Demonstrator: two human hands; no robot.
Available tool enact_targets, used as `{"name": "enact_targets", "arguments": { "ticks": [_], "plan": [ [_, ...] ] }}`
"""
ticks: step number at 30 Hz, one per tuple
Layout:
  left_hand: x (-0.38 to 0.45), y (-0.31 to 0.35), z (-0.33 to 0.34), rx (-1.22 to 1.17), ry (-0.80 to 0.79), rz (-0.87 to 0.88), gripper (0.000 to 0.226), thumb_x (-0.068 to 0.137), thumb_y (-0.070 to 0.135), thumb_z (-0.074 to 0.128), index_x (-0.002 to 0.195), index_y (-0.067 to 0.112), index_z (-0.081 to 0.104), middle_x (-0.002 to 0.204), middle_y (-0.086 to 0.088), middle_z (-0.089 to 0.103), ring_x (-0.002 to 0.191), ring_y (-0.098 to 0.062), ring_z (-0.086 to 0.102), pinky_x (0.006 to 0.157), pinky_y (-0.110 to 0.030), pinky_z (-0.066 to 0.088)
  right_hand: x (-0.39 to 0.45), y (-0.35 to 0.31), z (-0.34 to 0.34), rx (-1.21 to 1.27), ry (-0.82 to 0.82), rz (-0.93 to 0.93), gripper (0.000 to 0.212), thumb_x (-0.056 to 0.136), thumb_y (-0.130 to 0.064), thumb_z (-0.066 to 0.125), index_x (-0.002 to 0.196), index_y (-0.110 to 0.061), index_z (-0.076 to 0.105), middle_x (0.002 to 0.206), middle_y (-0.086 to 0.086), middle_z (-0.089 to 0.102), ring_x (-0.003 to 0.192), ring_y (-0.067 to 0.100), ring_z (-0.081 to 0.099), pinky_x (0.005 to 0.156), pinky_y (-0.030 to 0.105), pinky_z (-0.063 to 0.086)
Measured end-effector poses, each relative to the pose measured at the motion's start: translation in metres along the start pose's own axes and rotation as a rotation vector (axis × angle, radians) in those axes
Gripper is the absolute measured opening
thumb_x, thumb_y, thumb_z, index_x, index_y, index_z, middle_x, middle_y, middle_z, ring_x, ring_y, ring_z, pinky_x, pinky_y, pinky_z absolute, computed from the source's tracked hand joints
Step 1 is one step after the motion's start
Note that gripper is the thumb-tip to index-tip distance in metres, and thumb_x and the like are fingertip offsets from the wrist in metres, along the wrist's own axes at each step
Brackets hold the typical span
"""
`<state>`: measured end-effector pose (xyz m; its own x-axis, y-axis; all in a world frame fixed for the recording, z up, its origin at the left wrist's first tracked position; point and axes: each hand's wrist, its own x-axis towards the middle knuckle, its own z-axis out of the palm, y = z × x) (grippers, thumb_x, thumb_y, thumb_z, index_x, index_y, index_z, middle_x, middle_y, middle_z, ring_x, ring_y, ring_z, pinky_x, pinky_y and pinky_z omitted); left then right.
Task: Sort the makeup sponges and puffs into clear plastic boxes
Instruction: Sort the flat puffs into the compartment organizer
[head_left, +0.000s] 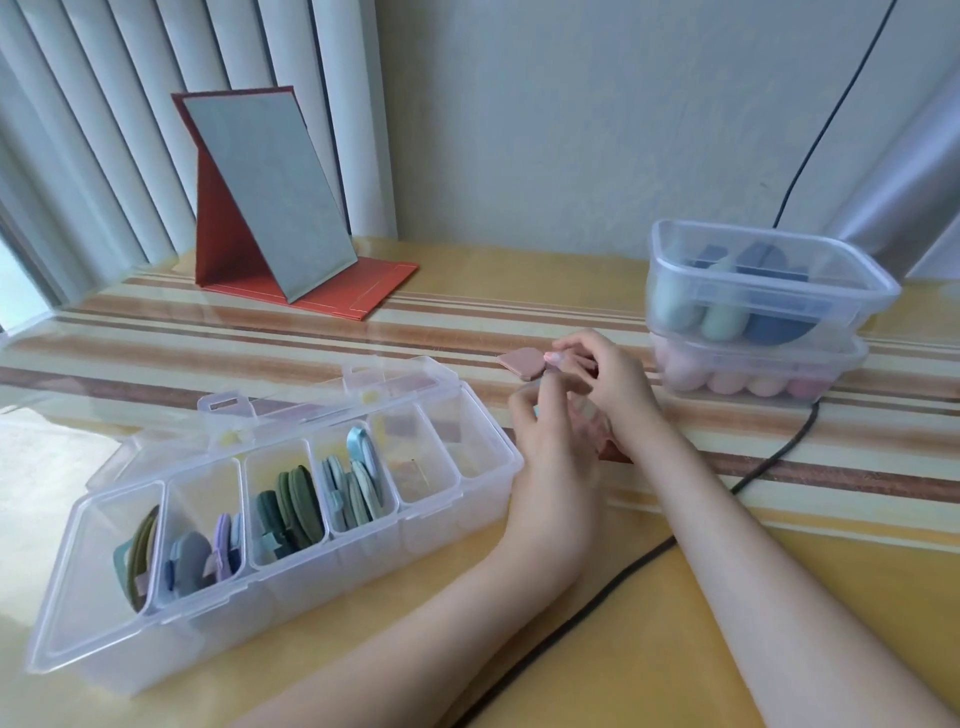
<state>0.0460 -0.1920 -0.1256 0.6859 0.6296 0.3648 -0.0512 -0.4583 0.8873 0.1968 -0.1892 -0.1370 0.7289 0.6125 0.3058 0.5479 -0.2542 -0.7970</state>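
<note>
Mostly done, by the look of it. Four slots of the long box (467, 470) filled with flat puffs (291, 501) in green, blue and purple — two slots at the right end bare or nearly so. Lid (291, 410) flipped back behind. Over on the right, two tubs (852, 291) stacked: blue and green sponges (727, 317) in the top one, pink sponges (737, 384) in the bottom one.

Left to sort — a pink puff (521, 365), flat on the table (675, 597) just past the box. Right hand (602, 374) curled, fingertips touching the puff's edge, maybe pinching something small and pink. Left hand (550, 441) curled too, close under the right; hard to tell what sits inside it. A bit of red-brown peeking out beneath the hands, so perhaps more pieces there.

Shiny yellow table with brown and cream stripes. Black cable (597, 587) snaking across and up the wall. Folding mirror (275, 202) on a red stand at the back, near white blinds (104, 130). Pale wall behind.
</note>
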Motion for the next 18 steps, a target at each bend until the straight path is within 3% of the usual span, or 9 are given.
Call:
{"name": "enact_targets", "arguments": {
  "ticks": [2, 4, 5, 7, 8, 10, 13, 15, 18],
  "plan": [
    [0.003, -0.008, 0.004, -0.112, 0.037, -0.082, 0.026, 0.085, -0.009, 0.036, 0.095, 0.009, 0.052, 0.111, -0.01, 0.05, 0.086, 0.009, 0.048, 0.08, -0.009, 0.04, -0.002, -0.001, -0.001, 0.065, 0.06, -0.008, 0.009, 0.093, -0.015, 0.06, 0.095, -0.01, 0.067, 0.083, -0.011, 0.069, 0.076, -0.003, 0.062, 0.064, 0.01, 0.042],
    [0.005, -0.012, 0.009, -0.197, 0.074, -0.126, 0.025, 0.087, -0.007, 0.036, 0.088, 0.012, 0.053, 0.105, -0.015, 0.056, 0.09, -0.007, 0.056, 0.089, -0.029, 0.047, -0.003, -0.001, -0.004, 0.043, 0.155, -0.047, 0.015, 0.096, -0.011, 0.052, 0.093, -0.01, 0.067, 0.081, -0.011, 0.068, 0.071, -0.005, 0.06, 0.061, 0.011, 0.038],
    [0.004, -0.012, 0.009, -0.21, 0.096, -0.135, 0.028, 0.089, -0.006, 0.036, 0.089, 0.017, 0.052, 0.104, -0.012, 0.056, 0.093, -0.005, 0.056, 0.091, -0.027, 0.046, -0.002, -0.002, -0.005, 0.008, 0.227, -0.082, 0.017, 0.097, -0.011, 0.051, 0.095, -0.009, 0.067, 0.084, -0.007, 0.068, 0.076, 0.003, 0.06, 0.063, 0.014, 0.037],
    [0.003, -0.005, 0.007, -0.233, 0.102, -0.168, 0.03, 0.094, -0.003, 0.036, 0.101, 0.022, 0.051, 0.111, 0.003, 0.049, 0.094, 0.018, 0.046, 0.087, -0.004, 0.036, -0.002, -0.004, -0.007, 0.078, 0.302, -0.12, 0.018, 0.098, -0.012, 0.05, 0.095, -0.012, 0.068, 0.088, -0.007, 0.068, 0.081, 0.011, 0.058, 0.068, 0.019, 0.04],
    [0.003, -0.003, 0.005, -0.263, 0.075, -0.205, 0.026, 0.097, 0.003, 0.037, 0.113, 0.02, 0.049, 0.116, 0.006, 0.043, 0.091, 0.027, 0.04, 0.082, 0.002, 0.031, -0.002, -0.005, -0.006, 0.199, 0.292, -0.111, 0.018, 0.099, -0.013, 0.051, 0.093, -0.016, 0.068, 0.087, -0.011, 0.067, 0.081, 0.01, 0.058, 0.071, 0.021, 0.044],
    [0.005, 0.001, 0.002, -0.344, 0.018, -0.301, 0.029, 0.1, 0.026, 0.039, 0.129, 0.019, 0.042, 0.128, 0.008, 0.035, 0.088, 0.031, 0.037, 0.087, -0.007, 0.029, -0.003, -0.012, -0.006, 0.484, 0.26, -0.03, 0.02, 0.099, -0.017, 0.052, 0.088, -0.022, 0.068, 0.085, -0.013, 0.068, 0.08, 0.008, 0.06, 0.071, 0.028, 0.052],
    [0.006, 0.001, -0.002, -0.417, 0.019, -0.317, 0.041, 0.086, 0.052, 0.038, 0.106, 0.02, 0.053, 0.127, 0.002, 0.041, 0.096, 0.019, 0.04, 0.094, -0.018, 0.03, -0.009, -0.027, -0.01, 0.862, 0.123, 0.136, 0.013, 0.095, -0.022, 0.057, 0.087, -0.018, 0.067, 0.076, -0.006, 0.07, 0.063, 0.009, 0.062, 0.05, 0.021, 0.05],
    [0.007, 0.001, -0.002, -0.518, 0.029, -0.33, 0.049, 0.08, 0.063, 0.042, 0.108, 0.026, 0.057, 0.12, 0.01, 0.045, 0.107, 0.014, 0.045, 0.104, -0.024, 0.033, -0.014, -0.032, -0.012, 0.902, -0.055, 0.169, 0.016, 0.081, -0.03, 0.066, 0.088, -0.017, 0.061, 0.071, -0.003, 0.07, 0.053, 0.011, 0.06, 0.044, 0.022, 0.041],
    [0.012, -0.002, -0.001, -0.536, 0.052, -0.393, 0.071, 0.073, 0.072, 0.046, 0.128, 0.028, 0.051, 0.128, 0.01, 0.05, 0.12, -0.005, 0.052, 0.109, -0.036, 0.036, -0.019, -0.036, -0.012, 0.937, -0.278, 0.148, 0.02, 0.07, -0.029, 0.07, 0.074, -0.015, 0.056, 0.068, 0.002, 0.069, 0.054, 0.015, 0.063, 0.051, 0.027, 0.046]
  ]
}}
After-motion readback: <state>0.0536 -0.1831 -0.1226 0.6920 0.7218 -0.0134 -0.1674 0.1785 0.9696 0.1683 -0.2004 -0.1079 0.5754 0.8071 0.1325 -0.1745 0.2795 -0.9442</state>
